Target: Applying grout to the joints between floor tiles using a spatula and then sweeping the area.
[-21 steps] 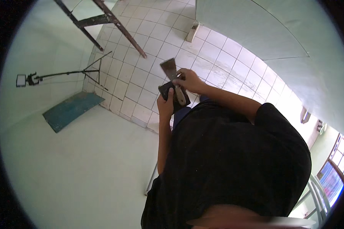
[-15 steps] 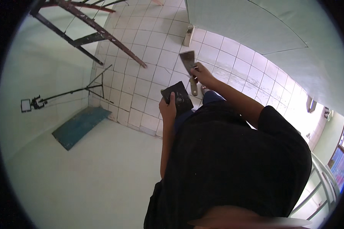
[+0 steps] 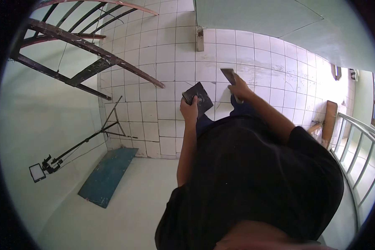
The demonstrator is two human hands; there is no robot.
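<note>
My left hand grips a dark, flat rectangular plate in front of my body, thumb across its face. Whitish smears mark that face, and a lighter edge shows by my fingers. To the right, my right hand is closed around the handle of a putty knife. Its wide metal blade points up and to the left, away from me. The lower end of the handle shows below my fingers. The two tools are apart, both held above the tiled floor.
A dark wooden ladder stands at the far left. Below it are a black tripod with a lamp and a teal board against the wall. A small block lies by the pale panel. White railing runs on the right.
My view has turned, so the ladder, tripod and board sit differently. The putty knife has shifted right and tilted, its blade now seen more edge-on. Both hands keep their holds.
</note>
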